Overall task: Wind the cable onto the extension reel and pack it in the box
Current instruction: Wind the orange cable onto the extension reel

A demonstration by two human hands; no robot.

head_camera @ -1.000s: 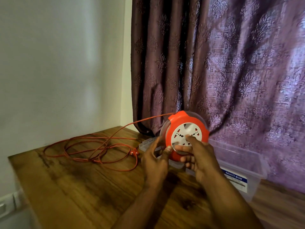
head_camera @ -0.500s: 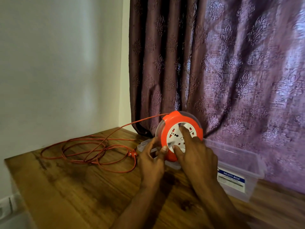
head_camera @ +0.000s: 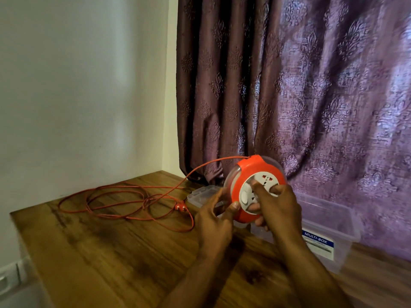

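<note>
An orange extension reel with a white socket face is held upright above the wooden table. My left hand grips its lower left rim, thumb on the orange edge. My right hand lies over the white face, fingers pressed on the centre disc. The orange cable leaves the top of the reel, runs left and lies in loose loops on the table, ending in an orange plug. A clear plastic box with a blue label stands open behind my hands.
A clear lid lies on the table behind the reel. A purple patterned curtain hangs close behind the box. A white wall borders the table on the left, with a switch plate at the lower left.
My right hand has shifted around the white face, the socket disc has turned, and the cable loops sit a little differently on the table.
</note>
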